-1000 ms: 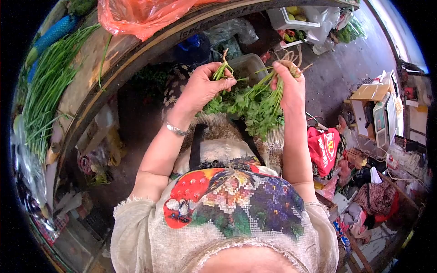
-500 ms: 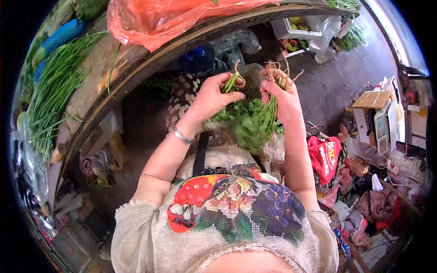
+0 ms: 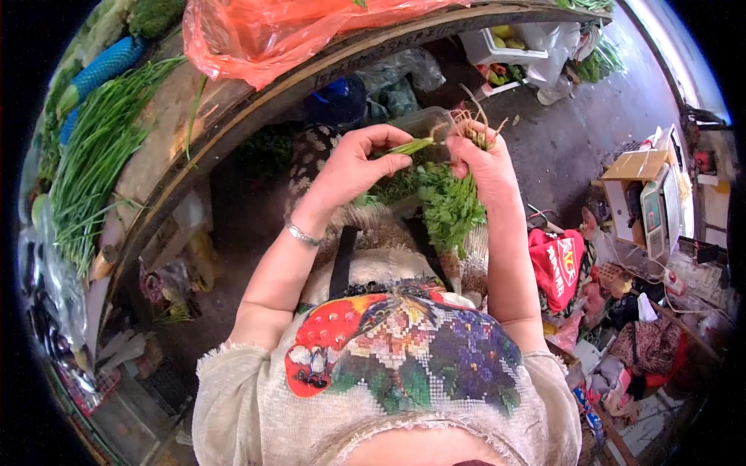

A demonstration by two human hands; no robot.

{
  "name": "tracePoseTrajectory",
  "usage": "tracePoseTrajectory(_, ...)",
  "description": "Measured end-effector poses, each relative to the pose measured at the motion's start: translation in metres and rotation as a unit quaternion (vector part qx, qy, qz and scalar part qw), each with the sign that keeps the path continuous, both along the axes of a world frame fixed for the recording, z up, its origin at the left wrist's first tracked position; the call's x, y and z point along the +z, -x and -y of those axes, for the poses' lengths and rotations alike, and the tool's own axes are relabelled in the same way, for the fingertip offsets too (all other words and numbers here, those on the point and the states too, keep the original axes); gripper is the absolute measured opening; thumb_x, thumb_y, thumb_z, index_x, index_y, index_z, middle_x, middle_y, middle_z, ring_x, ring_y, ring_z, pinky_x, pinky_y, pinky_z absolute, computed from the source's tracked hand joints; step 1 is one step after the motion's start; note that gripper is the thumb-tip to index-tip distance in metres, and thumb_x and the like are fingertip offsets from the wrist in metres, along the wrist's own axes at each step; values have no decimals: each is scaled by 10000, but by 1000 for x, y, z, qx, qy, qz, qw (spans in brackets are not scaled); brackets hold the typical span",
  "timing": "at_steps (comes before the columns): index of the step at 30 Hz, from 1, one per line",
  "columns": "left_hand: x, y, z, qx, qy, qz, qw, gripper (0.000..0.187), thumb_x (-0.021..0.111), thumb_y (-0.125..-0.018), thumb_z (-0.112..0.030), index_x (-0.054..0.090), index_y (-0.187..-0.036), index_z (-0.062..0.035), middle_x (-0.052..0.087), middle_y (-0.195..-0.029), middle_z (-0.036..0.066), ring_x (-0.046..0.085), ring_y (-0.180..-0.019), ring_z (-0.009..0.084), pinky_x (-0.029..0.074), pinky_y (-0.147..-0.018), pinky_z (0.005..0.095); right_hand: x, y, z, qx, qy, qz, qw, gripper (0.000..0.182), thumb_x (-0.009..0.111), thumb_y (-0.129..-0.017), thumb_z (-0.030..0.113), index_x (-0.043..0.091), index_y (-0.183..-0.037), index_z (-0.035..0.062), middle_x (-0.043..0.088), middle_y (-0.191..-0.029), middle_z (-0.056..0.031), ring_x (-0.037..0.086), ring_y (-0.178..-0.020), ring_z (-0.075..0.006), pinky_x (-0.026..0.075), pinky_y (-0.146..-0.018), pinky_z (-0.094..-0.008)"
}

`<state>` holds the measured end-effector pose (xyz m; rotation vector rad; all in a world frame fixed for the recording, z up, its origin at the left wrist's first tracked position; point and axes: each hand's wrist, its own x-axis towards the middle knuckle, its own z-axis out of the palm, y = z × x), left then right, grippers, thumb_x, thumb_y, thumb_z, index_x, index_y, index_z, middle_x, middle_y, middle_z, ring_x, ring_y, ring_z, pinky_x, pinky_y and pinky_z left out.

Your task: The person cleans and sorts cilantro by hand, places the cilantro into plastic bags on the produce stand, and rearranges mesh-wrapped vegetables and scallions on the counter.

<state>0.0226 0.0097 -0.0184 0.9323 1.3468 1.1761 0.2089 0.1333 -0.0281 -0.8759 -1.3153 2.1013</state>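
Wooden and curved, the surface [image 3: 256, 97] runs across the top of your view, carrying a crumpled orange plastic bag [image 3: 256, 31] whose contents you cannot make out, and beside it a long spread of green chives [image 3: 93, 163]. Across the floor stands a white crate [image 3: 497, 43] with yellow produce in it. Just beyond your hands a clear plastic tub [image 3: 423, 124] sits half hidden, what it holds unclear. Your right hand [image 3: 486, 163] is clenched round a bunch of coriander [image 3: 451, 206], roots up, leaves hanging above your lap. Your left hand [image 3: 353, 167] pinches one green stem [image 3: 412, 145], its tip reaching toward the bunch's roots.
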Motion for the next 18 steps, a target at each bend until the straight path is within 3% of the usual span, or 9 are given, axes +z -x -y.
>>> tracePoseTrajectory(4,-6,5,1,25,-53,-32,998,279,693,-851,-139,635,-1097,-21,656,-935,0,569,-803,60,466,-696,214,5,-4,-7,-21,-43,7,999,68,692,-813,72,641,-856,59,562,-651,44,459,-490,-41,347,-458,-187)
tracePoseTrajectory(7,-6,4,2,43,-29,47,998,268,681,-870,-148,635,-1102,-24,658,-939,9,574,-819,64,470,-699,218,11,1,0,5,-88,48,995,125,721,-805,74,655,-909,51,578,-674,47,458,-508,-33,339,-469,-179)
tracePoseTrajectory(16,-6,-9,-2,37,-49,-12,998,236,682,-876,-145,651,-1074,-21,652,-931,-2,568,-837,65,470,-751,219,2,14,14,20,-23,-19,999,160,720,-822,83,658,-954,18,596,-705,26,477,-537,-41,362,-480,-189)
tracePoseTrajectory(18,-1,-11,-4,51,-53,16,997,183,682,-865,-106,643,-1013,-6,627,-857,-20,547,-765,47,462,-691,203,5,14,13,20,-34,-16,999,160,719,-823,85,658,-955,17,595,-707,24,481,-546,-42,366,-491,-190)
